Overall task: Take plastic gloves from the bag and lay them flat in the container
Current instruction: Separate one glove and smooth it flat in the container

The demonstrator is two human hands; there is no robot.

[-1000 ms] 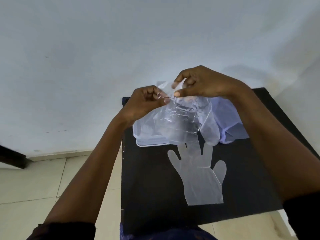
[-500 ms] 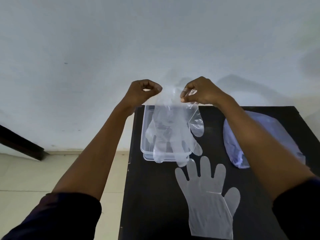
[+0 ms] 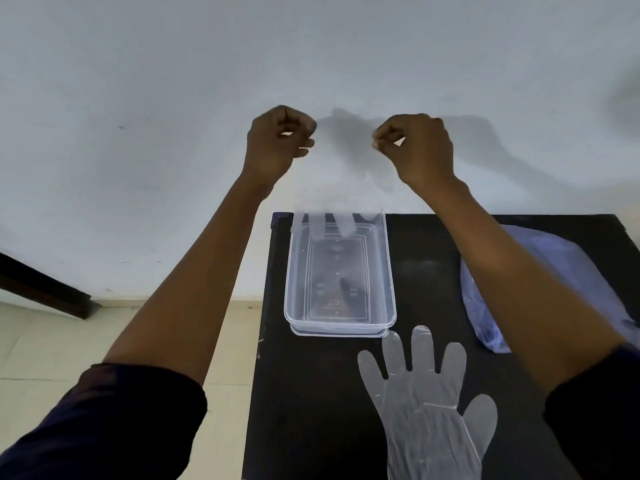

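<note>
Black table (image 3: 322,410) first: it carries everything, set against a white wall (image 3: 173,81), tiled floor (image 3: 41,341) to its left.

Containers, two kinds:
- One blue-tinted plastic bag (image 3: 540,271) on the table's right side, partly behind your right forearm. Contents can't be read through the film.
- One clear rectangular container (image 3: 389,289) at the table's far left-centre, long side running away from you. It looks like it sits on or in a second clear piece (lid or a nested tray, can't tell which) showing as a double rim at the near edge. Its floor is bare; only the moulded base pattern shows.

Gloves, two counted:
- One clear plastic glove flat on the table (image 3: 426,407), fingers pointing away from you, fingertips just beside the container's near rim, apart from it.
- One held glove (image 3: 334,188), hanging cuff-up, fingers down. Fingertips dangle at the container's far end, at about rim level; whether they touch the floor I can't tell (film nearly vanishes against the wall).

Hands, two, both raised above the container's far end:
- Your left hand (image 3: 277,140) is curled, thumb and forefinger pinching the cuff's left corner.
- Your right hand (image 3: 419,143) is doing the same on the right corner.

The cuff is stretched between them.
</note>
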